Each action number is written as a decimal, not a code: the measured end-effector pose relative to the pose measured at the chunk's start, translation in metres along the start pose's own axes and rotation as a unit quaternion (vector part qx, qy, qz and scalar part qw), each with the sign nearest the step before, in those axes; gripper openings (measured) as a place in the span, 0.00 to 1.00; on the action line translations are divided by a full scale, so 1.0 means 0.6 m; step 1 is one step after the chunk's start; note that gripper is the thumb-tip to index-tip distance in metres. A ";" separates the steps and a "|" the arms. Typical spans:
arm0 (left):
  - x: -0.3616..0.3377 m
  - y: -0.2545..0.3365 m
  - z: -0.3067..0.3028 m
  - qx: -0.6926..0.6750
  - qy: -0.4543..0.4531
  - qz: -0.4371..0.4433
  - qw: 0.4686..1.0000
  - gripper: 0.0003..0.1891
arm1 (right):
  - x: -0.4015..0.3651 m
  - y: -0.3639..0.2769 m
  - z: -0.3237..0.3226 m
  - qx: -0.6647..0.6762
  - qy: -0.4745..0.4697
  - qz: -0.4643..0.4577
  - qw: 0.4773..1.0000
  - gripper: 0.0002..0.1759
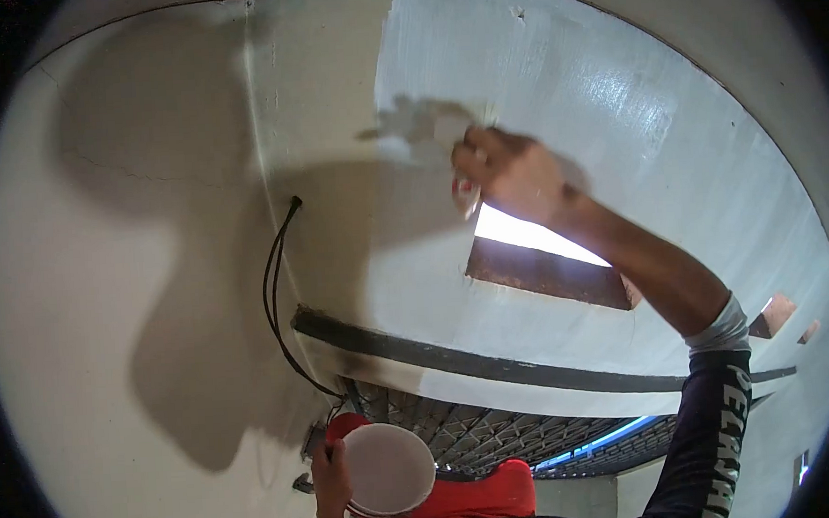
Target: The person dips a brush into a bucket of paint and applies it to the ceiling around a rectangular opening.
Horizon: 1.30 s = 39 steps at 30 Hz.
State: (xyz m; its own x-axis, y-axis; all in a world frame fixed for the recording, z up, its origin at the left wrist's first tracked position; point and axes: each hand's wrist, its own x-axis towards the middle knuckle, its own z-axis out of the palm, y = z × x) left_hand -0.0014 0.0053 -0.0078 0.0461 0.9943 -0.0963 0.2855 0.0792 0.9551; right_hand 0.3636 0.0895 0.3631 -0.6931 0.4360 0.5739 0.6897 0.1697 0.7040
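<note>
My right hand (518,169) is raised to the wall, fingers closed round a paintbrush (466,198). The brush's pale handle end with a red mark hangs below my fist, while the bristle end is blurred against the wall. Fresh white paint (555,73) covers the wall around and to the right of that hand. Low in the view, my left hand (331,479) grips the side of a round paint bucket (390,468), whose inside looks pale. The fingers on the bucket's far side are partly hidden.
A bright rectangular opening (540,238) lies just below my right hand. Two black cables (271,285) hang from the corner on the left. A dark ledge (476,357) crosses the wall above a metal lattice (499,433). Beige wall (318,123) borders the white area.
</note>
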 end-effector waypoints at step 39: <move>-0.006 0.014 -0.002 0.025 0.004 0.020 0.999 0.19 | -0.010 0.137 -0.088 -0.131 0.088 -0.017 0.987 0.20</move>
State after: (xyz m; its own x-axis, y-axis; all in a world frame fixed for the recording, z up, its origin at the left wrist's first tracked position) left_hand -0.0005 0.0026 0.0008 0.0509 0.9971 -0.0563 0.3315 0.0363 0.9427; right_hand 0.4139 0.0543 0.4395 -0.7562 0.2706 0.5957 0.6037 -0.0624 0.7947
